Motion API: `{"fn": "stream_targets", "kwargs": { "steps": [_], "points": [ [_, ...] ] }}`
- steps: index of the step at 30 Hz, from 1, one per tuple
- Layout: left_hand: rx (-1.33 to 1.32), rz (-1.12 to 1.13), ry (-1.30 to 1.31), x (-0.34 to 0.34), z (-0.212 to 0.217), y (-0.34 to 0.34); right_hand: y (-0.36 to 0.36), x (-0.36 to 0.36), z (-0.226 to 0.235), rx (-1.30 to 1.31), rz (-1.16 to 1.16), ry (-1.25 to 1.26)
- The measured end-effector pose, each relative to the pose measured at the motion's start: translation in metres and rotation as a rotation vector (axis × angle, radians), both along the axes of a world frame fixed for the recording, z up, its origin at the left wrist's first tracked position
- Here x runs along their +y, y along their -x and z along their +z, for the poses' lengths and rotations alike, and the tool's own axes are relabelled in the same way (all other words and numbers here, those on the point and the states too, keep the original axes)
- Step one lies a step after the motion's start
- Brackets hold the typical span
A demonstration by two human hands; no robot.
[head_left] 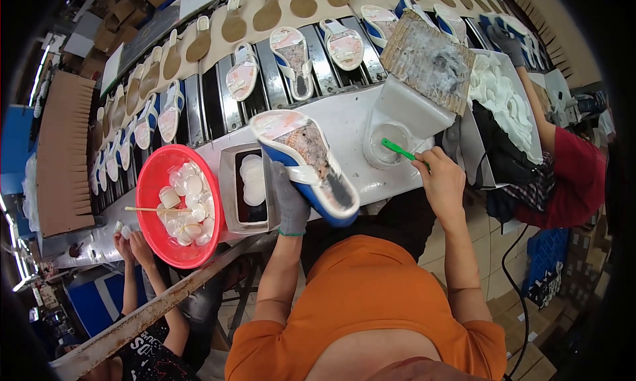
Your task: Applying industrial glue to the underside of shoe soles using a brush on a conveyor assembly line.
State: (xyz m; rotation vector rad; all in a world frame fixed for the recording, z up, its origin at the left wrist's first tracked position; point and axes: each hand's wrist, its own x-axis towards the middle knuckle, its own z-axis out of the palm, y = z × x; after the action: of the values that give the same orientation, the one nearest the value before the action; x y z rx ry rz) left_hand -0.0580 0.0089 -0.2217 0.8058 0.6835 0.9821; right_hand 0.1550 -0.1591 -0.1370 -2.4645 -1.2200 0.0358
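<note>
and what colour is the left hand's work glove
The work glove is mostly grey, best seen in the head view.

One held sandal (305, 172), one green-handled tool (396, 148), one clear cup (368, 156), one red basin (148, 186)

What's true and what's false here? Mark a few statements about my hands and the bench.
1. The left hand holds a blue-and-white sandal. True.
2. Both hands wear gloves. False: the right hand is bare.
3. The right hand grips a green tool. True.
4. The round cup sits left of the red basin. False: it sits to the right of it.
5. The red basin contains pale pieces. True.
</note>
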Motion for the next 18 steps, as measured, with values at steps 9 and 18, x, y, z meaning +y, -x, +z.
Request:
{"fn": "stream_targets", "kwargs": {
  "steps": [9,18],
  "points": [
    [-0.252,-0.257,0.337,0.005,0.011,0.006,-0.034,-0.017,-0.004,0.456,0.044,-0.037],
    [-0.06,-0.432,0.162,-0.001,0.036,-0.015,-0.042,0.003,0.058,1.012,0.364,-0.36]
  ]
}}
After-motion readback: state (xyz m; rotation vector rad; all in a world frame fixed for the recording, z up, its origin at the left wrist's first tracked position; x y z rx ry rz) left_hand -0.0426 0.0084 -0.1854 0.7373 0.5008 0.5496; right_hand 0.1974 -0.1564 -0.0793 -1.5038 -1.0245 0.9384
